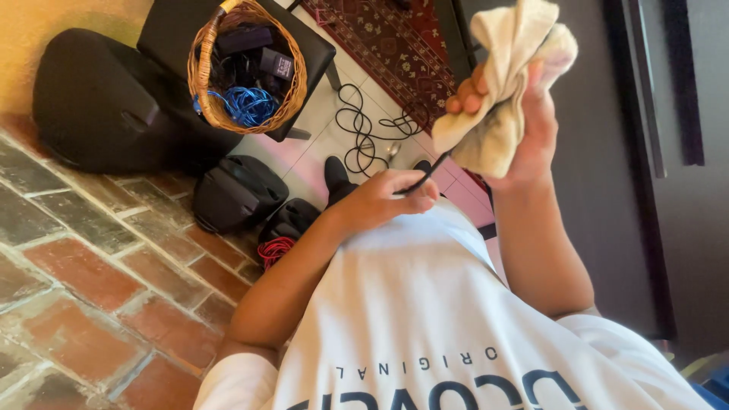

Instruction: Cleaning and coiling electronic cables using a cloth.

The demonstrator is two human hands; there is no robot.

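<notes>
Right hand (524,129) clenches beige cloth (501,83) around thin black cable (427,175); left hand (383,201) pinches it just below. Likely mid-wipe; sliding needs tension.

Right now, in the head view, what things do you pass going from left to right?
Big black bag → wicker basket of cables → coiled black cable on the floor → left hand pinching a thin black cord → right hand gripping a cream cloth.

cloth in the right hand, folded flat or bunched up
Bunched up: the cream cloth sits crumpled in the right hand, wrapped around a thin black cable pinched by the left hand.
</notes>
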